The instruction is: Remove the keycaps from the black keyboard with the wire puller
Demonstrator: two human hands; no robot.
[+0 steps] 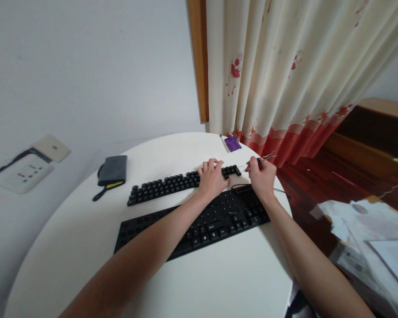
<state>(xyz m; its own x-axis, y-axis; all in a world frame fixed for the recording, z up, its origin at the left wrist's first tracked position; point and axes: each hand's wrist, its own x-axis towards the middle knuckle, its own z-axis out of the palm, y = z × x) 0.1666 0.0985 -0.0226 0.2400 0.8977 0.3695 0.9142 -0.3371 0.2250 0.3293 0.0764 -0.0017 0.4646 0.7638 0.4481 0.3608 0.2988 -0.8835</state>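
Apparently, the spread left hand (213, 179) steadies key rows (166, 186) twelve o'clock of the keyboard (227, 214); right hand (264, 173) grips a wire tool (268, 156), three o'clock.

Wall (93, 66), plain, pale bluish white, filling the upper left of the frame. Socket plate (23, 174), white, with a beige plate (53, 148) adjoining, at left edge. Wooden strip (199, 66), brown, upright, top centre. Curtain (278, 75), floor-length, cream, red floral print, red lower band, hanging in folds, upper right. Cabinet (384, 108), wooden, dark interior, right edge. Floor (298, 194), dark reddish wood, glossy, right. Papers (378, 225), loose pile, lower right. Table (232, 278), white, rounded top, centre to lower left. Light: soft, diffuse.
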